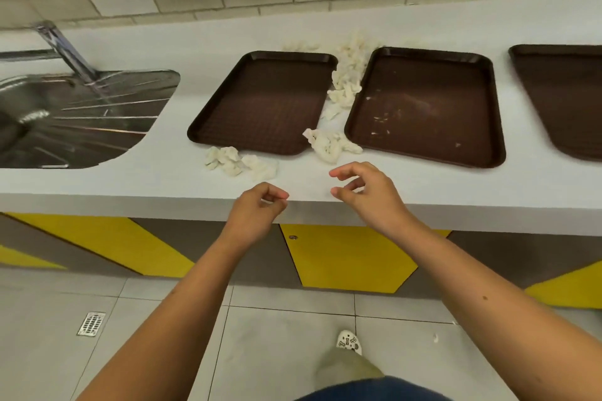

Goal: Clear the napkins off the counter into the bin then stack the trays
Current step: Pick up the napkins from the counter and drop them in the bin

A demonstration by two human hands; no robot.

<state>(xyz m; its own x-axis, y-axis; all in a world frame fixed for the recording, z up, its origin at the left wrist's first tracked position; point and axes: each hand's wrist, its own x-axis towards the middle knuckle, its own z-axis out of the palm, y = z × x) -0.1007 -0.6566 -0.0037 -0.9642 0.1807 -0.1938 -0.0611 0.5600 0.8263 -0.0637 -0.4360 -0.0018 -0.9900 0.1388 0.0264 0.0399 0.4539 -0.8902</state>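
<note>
Napkins (345,75) litter the counter (163,179), trays (260,101) unstacked: nothing done. My left hand (257,205) and right hand (365,195) hover half-curled, empty.

Three dark brown trays in a row on the white counter (163,179). Lie flat, each apart from the next.

Left tray (264,104): textured base, turned slightly askew. Middle tray (426,107): pale crumbs and smears on its base. Right tray (566,98): cut off by the frame edge.

Crumpled off-white napkins scattered on the counter around them:
- Napkin strip (347,75) fills the gap between left and middle trays.
- Far napkins (299,45) sit behind the left tray's far edge.
- Napkin wad (329,143) rests against the middle tray's near left corner.
- Napkin clump (239,163) lies just off the left tray's near edge, close to the counter's front.
</note>
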